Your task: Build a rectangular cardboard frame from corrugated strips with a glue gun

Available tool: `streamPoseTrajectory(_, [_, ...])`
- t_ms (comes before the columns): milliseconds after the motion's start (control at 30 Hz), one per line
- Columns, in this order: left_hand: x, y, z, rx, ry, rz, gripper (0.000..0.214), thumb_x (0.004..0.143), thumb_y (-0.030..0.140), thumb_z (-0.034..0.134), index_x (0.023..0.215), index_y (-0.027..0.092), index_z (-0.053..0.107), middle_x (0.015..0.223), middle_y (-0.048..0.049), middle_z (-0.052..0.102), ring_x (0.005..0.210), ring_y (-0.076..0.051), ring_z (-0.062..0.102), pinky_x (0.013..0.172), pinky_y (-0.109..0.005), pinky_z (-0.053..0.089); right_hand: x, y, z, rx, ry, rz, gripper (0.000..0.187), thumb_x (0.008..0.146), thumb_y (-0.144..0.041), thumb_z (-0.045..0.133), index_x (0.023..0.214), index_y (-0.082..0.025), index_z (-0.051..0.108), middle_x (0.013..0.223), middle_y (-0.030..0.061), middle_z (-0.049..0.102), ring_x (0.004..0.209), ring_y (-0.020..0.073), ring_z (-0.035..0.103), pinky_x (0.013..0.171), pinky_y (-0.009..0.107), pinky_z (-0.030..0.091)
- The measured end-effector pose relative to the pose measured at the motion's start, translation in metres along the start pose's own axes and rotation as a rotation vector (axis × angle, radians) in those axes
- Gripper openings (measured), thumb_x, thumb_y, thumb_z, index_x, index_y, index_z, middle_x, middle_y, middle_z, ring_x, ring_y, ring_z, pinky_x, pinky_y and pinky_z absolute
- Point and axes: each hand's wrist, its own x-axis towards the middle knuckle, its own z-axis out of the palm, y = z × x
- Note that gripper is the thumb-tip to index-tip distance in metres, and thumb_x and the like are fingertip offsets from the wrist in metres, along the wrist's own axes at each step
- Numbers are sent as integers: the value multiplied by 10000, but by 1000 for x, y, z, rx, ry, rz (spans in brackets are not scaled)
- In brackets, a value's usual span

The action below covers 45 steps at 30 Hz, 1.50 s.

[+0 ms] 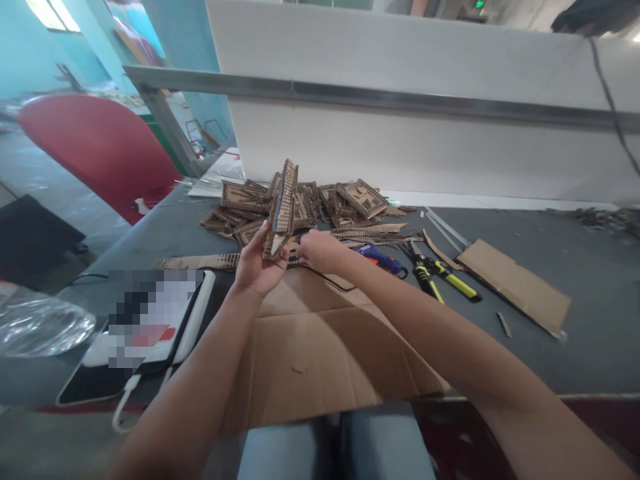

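My left hand (260, 267) grips a cardboard frame piece (284, 203) with exposed corrugated edges, raised on end and leaning slightly right. Just right of it, my right hand (319, 251) is closed, fingers bent down; whatever they hold, if anything, is hidden. Behind both hands lies a heap of similar cardboard pieces (245, 197). A blue glue gun (375, 255) rests beside my right wrist, and a dark cord runs beneath my hands. Under my forearms a large cardboard sheet (320, 360) covers the table's front.
Yellow-and-black cutters (445, 277) and a flat cardboard panel (517, 283) lie to the right on the grey table (590, 320). Leftward are a device with a white cable (123, 403) and clear plastic (45, 323). A white partition (400, 140) stands behind; a red chair (100, 147) is at left.
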Motion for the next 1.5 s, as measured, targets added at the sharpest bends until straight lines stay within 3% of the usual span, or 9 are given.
streamPoseTrajectory(133, [1,0,-3,1,-20,-10,185,989,178,564,878,133,705,748,-24,738,585,-59,662,545,-107,536,12,-10,3,-4,15,22,202,938,-129,580,995,-137,773,1001,146,769,926,230,700,750,284,460])
streamPoseTrajectory(333, [-1,-3,0,86,-50,5,175,953,177,605,832,129,721,762,-31,747,592,-63,661,558,-106,530,-12,0,-2,-43,160,122,260,974,-79,475,1074,-118,711,1099,160,714,1061,254,649,764,299,463])
streamPoseTrajectory(467, [2,-6,-3,234,-108,-3,121,898,194,656,889,133,760,843,-43,779,581,-72,660,554,-124,535,-45,31,-18,-13,410,318,189,981,-136,528,1030,-157,710,1081,120,698,962,234,644,698,307,447])
streamPoseTrajectory(600, [6,-10,-14,500,-244,-193,189,750,235,825,883,110,777,787,-68,769,605,-128,684,552,-178,538,-90,67,-45,79,693,533,134,940,-142,600,920,-162,732,955,104,720,785,200,613,701,341,449])
streamPoseTrajectory(733, [7,-15,-22,732,-301,-367,308,711,291,887,942,112,790,833,-79,764,667,-130,671,600,-197,519,-127,67,-69,343,927,404,123,936,-309,684,964,-206,746,768,62,688,644,182,581,596,350,433])
streamPoseTrajectory(867, [7,-21,-23,872,-340,-405,306,753,365,863,930,126,787,766,-49,721,599,-105,604,542,-197,452,-130,40,-69,315,714,-61,90,926,-236,695,875,-243,768,906,34,725,763,170,651,648,317,469])
streamPoseTrajectory(967, [8,-23,-22,938,-380,-443,365,762,397,854,994,122,792,818,-78,741,613,-121,619,538,-206,445,-112,28,-56,159,444,-229,186,953,-179,624,875,-222,788,946,40,719,743,150,632,656,299,438])
streamPoseTrajectory(1133, [10,-21,-22,913,-425,-440,350,771,380,845,1024,144,799,830,-80,745,627,-124,629,529,-195,441,-89,28,-39,155,196,-217,176,935,-159,638,885,-195,803,908,49,699,705,135,592,626,279,377])
streamPoseTrajectory(1500, [14,-21,-28,914,-496,-425,353,775,402,836,1017,149,785,928,-89,753,773,-178,675,689,-257,510,-76,31,-19,267,180,-266,143,905,-139,664,863,-185,792,868,40,695,712,136,582,661,262,394])
